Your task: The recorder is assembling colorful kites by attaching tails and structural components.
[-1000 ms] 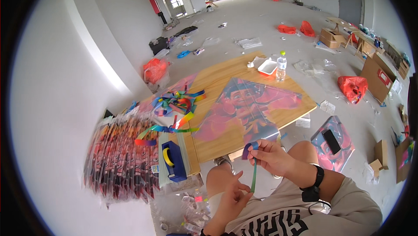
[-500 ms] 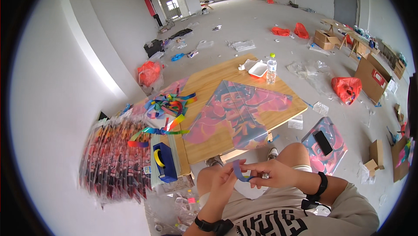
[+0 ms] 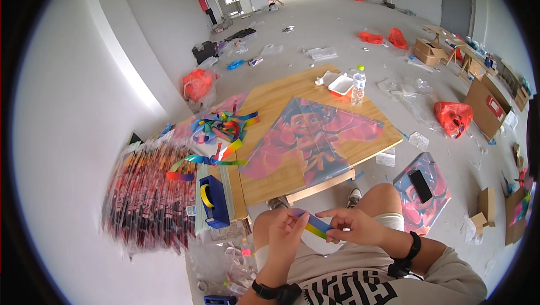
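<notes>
Between my hands, above my lap, stretches a short length of rainbow ribbon (image 3: 318, 227), blue shading into yellow-green. My left hand (image 3: 288, 231) pinches its left end, and my right hand (image 3: 350, 226) grips the other end between thumb and fingers. Beyond them on the wooden table lies a printed kite (image 3: 315, 136) with a cartoon figure, spread flat. A tangled pile of rainbow ribbons (image 3: 222, 128) rests on the table's left side, with one ribbon trailing toward me. A blue tape dispenser (image 3: 215, 203) with a yellow roll stands at the near left corner.
Left of the table is a thick stack of wrapped kites (image 3: 149, 198). A water bottle (image 3: 358, 85) and a white-and-red tray (image 3: 341, 85) stand at the table's far edge. To the right, a black phone (image 3: 421, 185) lies on a printed surface. Red bags (image 3: 453, 118) and cardboard boxes (image 3: 485, 105) sit on the floor.
The ribbon was curled between my fingers; now it is drawn straighter, with more of its yellow-green part showing. My hands have moved slightly apart. The view has shifted a little.
</notes>
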Demonstrator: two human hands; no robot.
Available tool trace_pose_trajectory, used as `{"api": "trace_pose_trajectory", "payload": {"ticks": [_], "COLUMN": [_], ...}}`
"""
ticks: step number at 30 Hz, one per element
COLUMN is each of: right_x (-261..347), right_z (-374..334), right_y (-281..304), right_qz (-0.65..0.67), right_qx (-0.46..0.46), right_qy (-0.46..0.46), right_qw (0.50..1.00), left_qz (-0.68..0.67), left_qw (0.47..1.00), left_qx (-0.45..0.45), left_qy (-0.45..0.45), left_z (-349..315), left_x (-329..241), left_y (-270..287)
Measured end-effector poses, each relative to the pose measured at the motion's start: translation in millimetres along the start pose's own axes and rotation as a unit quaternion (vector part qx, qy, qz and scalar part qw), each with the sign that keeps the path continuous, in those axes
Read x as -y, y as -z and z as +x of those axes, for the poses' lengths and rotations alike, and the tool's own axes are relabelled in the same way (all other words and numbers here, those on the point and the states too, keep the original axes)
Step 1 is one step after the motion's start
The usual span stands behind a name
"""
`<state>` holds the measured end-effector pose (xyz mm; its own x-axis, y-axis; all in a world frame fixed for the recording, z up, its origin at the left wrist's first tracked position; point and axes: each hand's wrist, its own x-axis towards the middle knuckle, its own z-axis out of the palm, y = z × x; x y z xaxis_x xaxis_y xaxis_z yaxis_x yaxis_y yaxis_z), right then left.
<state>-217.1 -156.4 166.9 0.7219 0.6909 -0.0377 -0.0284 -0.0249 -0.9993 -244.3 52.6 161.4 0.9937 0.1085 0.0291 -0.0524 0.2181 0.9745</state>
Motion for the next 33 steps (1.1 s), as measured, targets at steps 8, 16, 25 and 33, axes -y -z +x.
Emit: {"api": "trace_pose_trajectory", "payload": {"ticks": [8,16,25,33], "right_x": [5,-13,-35,-43], "right_z": [15,18,21,15], "right_y": [5,3,0,48], "right_qz": [-0.17,-0.072,0.003,0.076], "right_qx": [-0.133,-0.13,-0.115,-0.279], "right_qy": [0.127,0.014,0.046,0.05], "right_qw": [0.968,0.989,0.992,0.956], "left_qz": [0.214,0.243,0.288,-0.068], "left_qw": [0.967,0.959,0.945,0.978], "left_qx": [0.117,0.087,0.121,0.085], "left_qy": [-0.069,-0.118,-0.098,0.178], "left_z": [2,1,0,2], "left_x": [-5,8,8,44], "left_y": [-2,-7,0,46]}}
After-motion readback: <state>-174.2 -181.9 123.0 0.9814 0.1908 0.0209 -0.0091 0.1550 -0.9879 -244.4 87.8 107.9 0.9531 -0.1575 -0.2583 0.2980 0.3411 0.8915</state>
